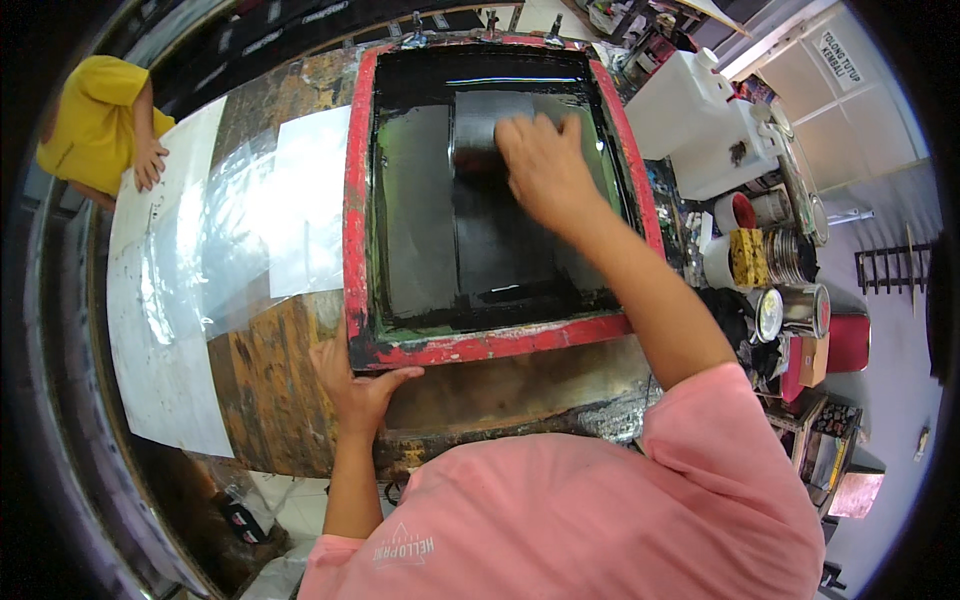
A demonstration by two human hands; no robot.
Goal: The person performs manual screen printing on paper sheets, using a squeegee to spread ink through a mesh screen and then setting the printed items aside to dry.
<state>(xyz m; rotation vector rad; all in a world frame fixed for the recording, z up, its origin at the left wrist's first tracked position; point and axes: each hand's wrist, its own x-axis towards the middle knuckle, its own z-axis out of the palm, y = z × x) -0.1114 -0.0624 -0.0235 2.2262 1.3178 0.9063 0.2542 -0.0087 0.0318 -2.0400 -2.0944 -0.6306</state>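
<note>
A screen-printing frame (pixel 640 190) with red, paint-chipped sides lies on the worn table. Black ink streaks its dark mesh (pixel 415 220), pooled along the far end and smeared near the front. My right hand (pixel 545 165) is closed over a dark squeegee (pixel 478 155) on the mesh, right of the middle; fingers and motion blur hide much of it. At the frame's near left corner rests my left hand (pixel 357 390), thumb stretched along the front edge and fingers apart against the left side. Metal clamps (pixel 490 25) stand at the frame's far edge.
Left of the frame lie a white sheet (pixel 315 200) and clear plastic film (pixel 220 240). A co-worker in a yellow shirt (pixel 105 110) rests a hand (pixel 150 162) on the table's left end. White jugs (pixel 690 120), cans (pixel 805 310) and a yellow sponge (pixel 747 257) crowd the right side.
</note>
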